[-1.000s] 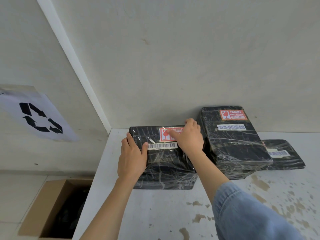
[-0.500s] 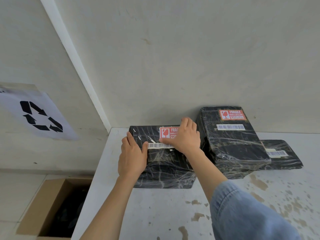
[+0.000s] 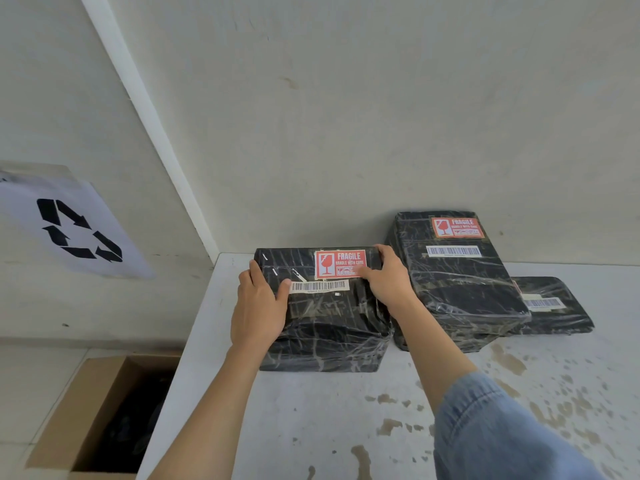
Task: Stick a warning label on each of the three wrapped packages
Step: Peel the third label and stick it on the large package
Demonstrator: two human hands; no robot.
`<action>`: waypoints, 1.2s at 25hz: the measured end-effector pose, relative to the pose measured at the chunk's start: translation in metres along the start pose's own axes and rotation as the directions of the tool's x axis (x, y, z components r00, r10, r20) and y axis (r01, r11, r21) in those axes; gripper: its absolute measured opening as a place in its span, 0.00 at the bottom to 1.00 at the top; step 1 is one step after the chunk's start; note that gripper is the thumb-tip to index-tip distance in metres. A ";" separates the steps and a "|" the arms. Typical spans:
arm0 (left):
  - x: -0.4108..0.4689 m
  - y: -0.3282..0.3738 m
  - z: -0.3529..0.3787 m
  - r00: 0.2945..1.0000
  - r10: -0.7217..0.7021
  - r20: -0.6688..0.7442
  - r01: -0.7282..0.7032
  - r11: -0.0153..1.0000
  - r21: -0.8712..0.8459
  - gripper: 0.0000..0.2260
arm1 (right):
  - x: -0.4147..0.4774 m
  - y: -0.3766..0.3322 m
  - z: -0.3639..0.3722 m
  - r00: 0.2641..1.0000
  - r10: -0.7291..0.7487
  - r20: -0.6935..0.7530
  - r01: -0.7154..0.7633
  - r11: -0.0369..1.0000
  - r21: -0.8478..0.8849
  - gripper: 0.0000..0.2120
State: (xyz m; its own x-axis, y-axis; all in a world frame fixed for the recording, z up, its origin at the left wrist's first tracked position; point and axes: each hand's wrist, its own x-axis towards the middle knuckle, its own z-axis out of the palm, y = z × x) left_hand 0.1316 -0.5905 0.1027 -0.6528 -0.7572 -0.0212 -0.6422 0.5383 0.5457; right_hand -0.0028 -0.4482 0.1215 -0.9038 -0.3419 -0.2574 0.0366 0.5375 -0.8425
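Three black film-wrapped packages stand on the white table [image 3: 311, 417] against the wall. The near-left package [image 3: 329, 323] carries a red FRAGILE label [image 3: 341, 264] and a barcode strip on top. My left hand [image 3: 259, 306] grips its left side. My right hand [image 3: 388, 278] lies over its right top edge, thumb touching the label's lower right corner. The taller middle package [image 3: 457, 289] also bears a red FRAGILE label [image 3: 457, 227]. A flat package [image 3: 554, 306] behind it on the right shows only a barcode; its left part is hidden.
An open cardboard box [image 3: 69, 420] stands on the floor left of the table. A paper sheet with a recycling symbol [image 3: 79, 230] hangs on the left wall. Brown stains mark the table's right front. The wall closes off the back.
My right hand has slid from covering the label to the package's right edge, so the whole label now shows. The left hand has stayed on the left side.
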 end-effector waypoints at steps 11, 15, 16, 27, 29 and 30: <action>0.001 -0.002 0.002 0.999 0.012 -0.031 -0.013 0.999 -0.041 0.31 | 0.013 -0.010 0.009 0.975 -0.014 -0.223 -0.025 0.985 -0.170 0.24; -0.002 -0.004 -0.001 0.997 -0.014 -0.075 0.000 0.983 -0.185 0.29 | -0.019 -0.005 0.012 0.944 -0.327 -0.048 0.292 0.894 -0.339 0.29; -0.003 -0.007 -0.005 0.997 -0.040 -0.069 0.020 0.960 -0.279 0.29 | -0.032 -0.001 0.012 0.912 -0.411 -0.007 0.377 0.844 -0.382 0.29; -0.068 -0.032 0.003 0.990 -0.113 -0.079 0.069 0.902 -0.426 0.25 | -0.071 0.043 0.002 0.747 -0.545 0.381 0.641 0.438 -0.630 0.37; -0.061 -0.024 0.005 0.997 -0.081 -0.012 0.065 0.869 -0.490 0.28 | -0.062 0.042 -0.002 0.769 -0.521 0.369 0.614 0.443 -0.654 0.30; -0.056 -0.018 0.005 0.998 -0.055 0.009 0.052 0.853 -0.520 0.29 | -0.055 0.040 -0.004 0.778 -0.504 0.375 0.607 0.448 -0.656 0.28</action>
State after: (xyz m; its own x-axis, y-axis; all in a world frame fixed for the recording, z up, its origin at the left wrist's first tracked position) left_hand 0.1779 -0.5556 0.0894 -0.6205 -0.7820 -0.0589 -0.3726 0.2279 0.8996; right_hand 0.0465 -0.4045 0.1040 -0.5616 -0.8261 0.0464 -0.8119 0.5395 -0.2230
